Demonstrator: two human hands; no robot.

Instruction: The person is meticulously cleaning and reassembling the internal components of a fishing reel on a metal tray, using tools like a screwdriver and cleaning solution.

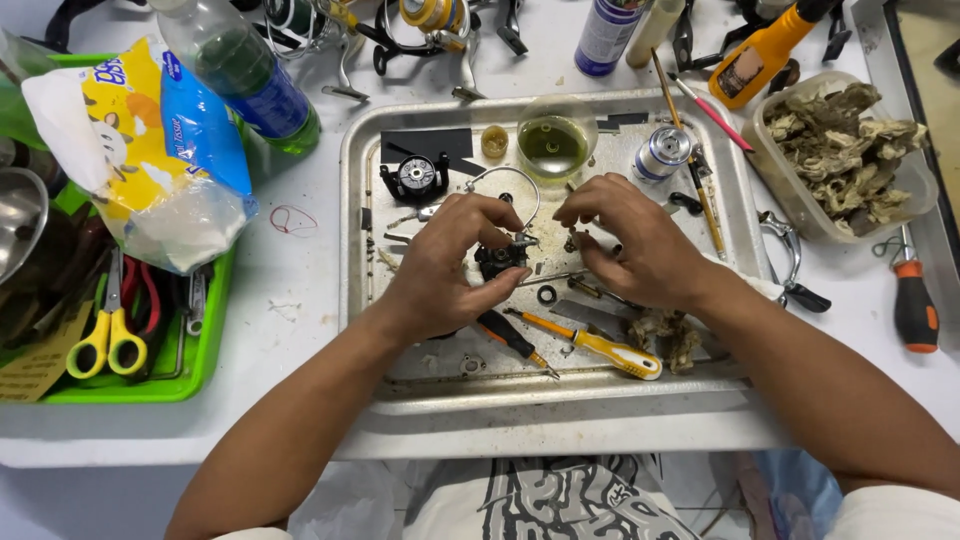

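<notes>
My left hand (445, 272) grips a small black fishing-reel body (500, 258) with a thin wire bail arching above it, held over a metal tray (400, 385). Just right of the reel, my right hand (632, 240) has its fingertips pinched on a tiny part that is too small to make out. Below my hands a yellow-handled screwdriver (610, 352) and a black-handled one (508, 335) lie on the tray. A small black ring (547, 295) rests between them.
On the tray: a black round reel part (415, 178), a glass bowl of yellowish liquid (553, 143), a silver spool (662, 152). A green bin (195, 345) with yellow scissors (108, 335) stands left. A plastic tub of rags (845, 150) and an orange-handled screwdriver (914, 305) are right.
</notes>
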